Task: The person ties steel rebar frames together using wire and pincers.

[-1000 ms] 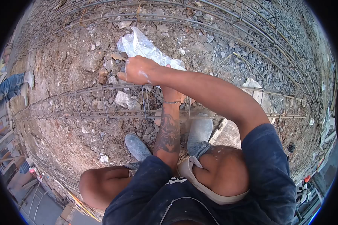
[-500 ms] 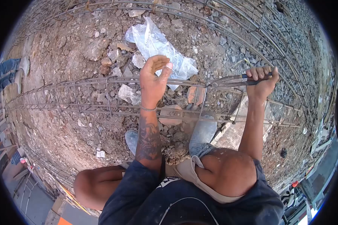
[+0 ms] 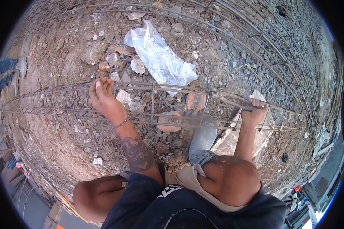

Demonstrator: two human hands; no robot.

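My left hand (image 3: 105,101) is at the upper bars of a long rebar cage (image 3: 172,87), its fingers curled round the steel. Which bar or stirrup lies inside the grip is partly hidden. In my right hand (image 3: 255,112) are the handles of long-handled pincers (image 3: 233,100). Their head points left and lies beside the upper bars, just right of a square stirrup (image 3: 207,103). Another stirrup (image 3: 153,103) stands between my two hands.
A crumpled clear plastic sheet (image 3: 160,57) lies beyond the cage. Broken brick (image 3: 169,121) and a concrete slab (image 3: 225,143) lie under it, near my boot (image 3: 203,137). More rebar (image 3: 233,32) curves across the far side. Another person's legs (image 3: 5,72) show at left.
My left hand has moved left and down onto the cage, from open above it. The pincers have come down and a little left, away from the stirrup joint, with my right hand still holding them.
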